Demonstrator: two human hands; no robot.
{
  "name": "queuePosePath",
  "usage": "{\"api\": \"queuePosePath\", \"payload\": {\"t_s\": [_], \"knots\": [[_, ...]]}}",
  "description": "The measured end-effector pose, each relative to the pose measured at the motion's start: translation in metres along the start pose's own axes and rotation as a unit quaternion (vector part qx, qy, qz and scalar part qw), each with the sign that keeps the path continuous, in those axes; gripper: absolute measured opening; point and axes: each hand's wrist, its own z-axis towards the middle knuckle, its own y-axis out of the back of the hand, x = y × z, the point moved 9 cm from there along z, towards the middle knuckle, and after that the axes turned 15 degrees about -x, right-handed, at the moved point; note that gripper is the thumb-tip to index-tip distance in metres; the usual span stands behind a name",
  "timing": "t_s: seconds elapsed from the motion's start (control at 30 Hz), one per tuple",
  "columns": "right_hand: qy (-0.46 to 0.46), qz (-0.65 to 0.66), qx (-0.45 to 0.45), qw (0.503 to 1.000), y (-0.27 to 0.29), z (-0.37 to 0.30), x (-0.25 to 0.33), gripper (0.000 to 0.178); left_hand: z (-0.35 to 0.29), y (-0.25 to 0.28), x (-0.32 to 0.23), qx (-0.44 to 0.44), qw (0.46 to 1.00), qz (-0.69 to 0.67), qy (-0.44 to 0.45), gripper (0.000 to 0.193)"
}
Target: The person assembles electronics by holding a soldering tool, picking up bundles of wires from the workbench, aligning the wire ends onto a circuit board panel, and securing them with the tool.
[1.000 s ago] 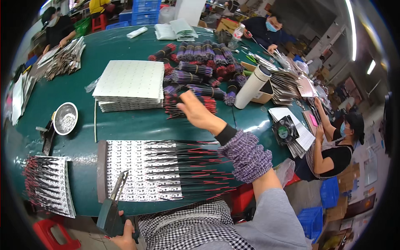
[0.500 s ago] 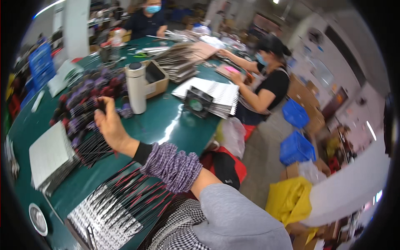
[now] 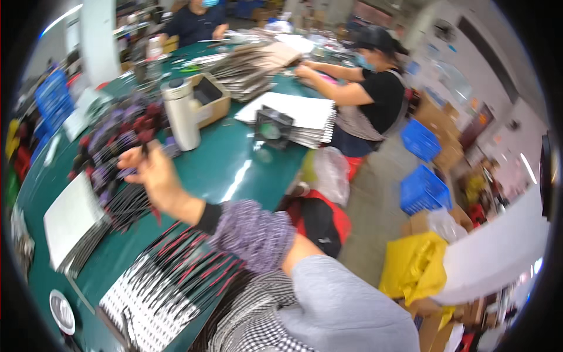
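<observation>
My right hand point(image 3: 153, 176) reaches out over the green table point(image 3: 234, 170), its fingers pinched on a thin dark stick at the edge of a heap of purple and red bundles point(image 3: 114, 138). A fan of loose black and red sticks point(image 3: 132, 205) lies just under the hand. More sticks sit in rows on a white patterned card point(image 3: 155, 287) near my chest. My left hand is out of the picture. The view is blurred.
A white cylinder flask point(image 3: 182, 114) and an open cardboard box point(image 3: 214, 100) stand beyond my hand. A stack of white cards point(image 3: 70, 220) lies left, a metal bowl point(image 3: 61, 311) below. A seated person point(image 3: 375, 94) works opposite. Blue crates point(image 3: 422, 190) and a yellow bag point(image 3: 413, 267) lie on the floor.
The view has swung to the right, bringing the floor and crates into sight. My right hand stays at the heap of bundles. My left hand and its dark tool have left the picture.
</observation>
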Motion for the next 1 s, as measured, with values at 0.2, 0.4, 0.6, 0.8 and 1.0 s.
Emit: {"api": "queuePosePath", "payload": {"t_s": [0.2, 0.4, 0.6, 0.8, 1.0], "knots": [[-0.175, 0.078, -0.022, 0.981, 0.007, -0.002, 0.012, 0.013, -0.021, 0.056, -0.008, -0.171, 0.98, -0.066, 0.078, 0.023], [-0.174, -0.121, 0.066, 0.975, -0.025, -0.047, 0.026, 0.018, -0.039, 0.087, 0.01, -0.241, 0.957, -0.11, 0.119, 0.052], [-0.208, -0.313, 0.16, 0.913, -0.046, -0.108, 0.022, 0.012, -0.043, 0.077, -0.008, -0.24, 0.95, -0.162, 0.113, 0.054], [-0.118, -0.395, 0.235, 0.88, -0.069, -0.151, 0.023, 0.018, -0.034, 0.039, -0.07, -0.175, 0.967, -0.168, 0.079, 0.041], [-0.132, -0.384, 0.39, 0.826, -0.1, -0.234, 0.031, 0.014, -0.002, 0.0, -0.09, -0.101, 0.981, -0.116, -0.12, 0.05]]}}
